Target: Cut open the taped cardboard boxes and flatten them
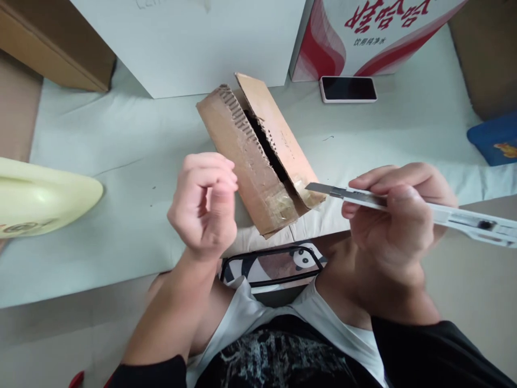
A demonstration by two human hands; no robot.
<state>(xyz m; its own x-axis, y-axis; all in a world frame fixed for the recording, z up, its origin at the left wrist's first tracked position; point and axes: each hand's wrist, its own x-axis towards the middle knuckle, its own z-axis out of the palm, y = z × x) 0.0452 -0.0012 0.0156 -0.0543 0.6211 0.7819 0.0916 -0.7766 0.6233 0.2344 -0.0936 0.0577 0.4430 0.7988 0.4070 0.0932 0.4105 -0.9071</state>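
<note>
A brown cardboard box [252, 167] lies on the pale cloth in front of me, turned at a slant. Its top flaps stand slightly apart along a dark gap, with torn corrugated edges and clear tape at the near end. My right hand [398, 215] grips a white utility knife [369, 200], the blade out and pointing left by the box's near right corner. Left of the box, my left hand [204, 202] is raised with its fingers curled in and the thumb against them; I see nothing in it.
A large white box [194, 48] and a red-and-white carton [363, 43] stand behind. A phone [348, 89] lies before the carton. A yellow-green object [48, 196] sits at left, a blue one [495, 140] at right. A panda-printed item [278, 264] is between my legs.
</note>
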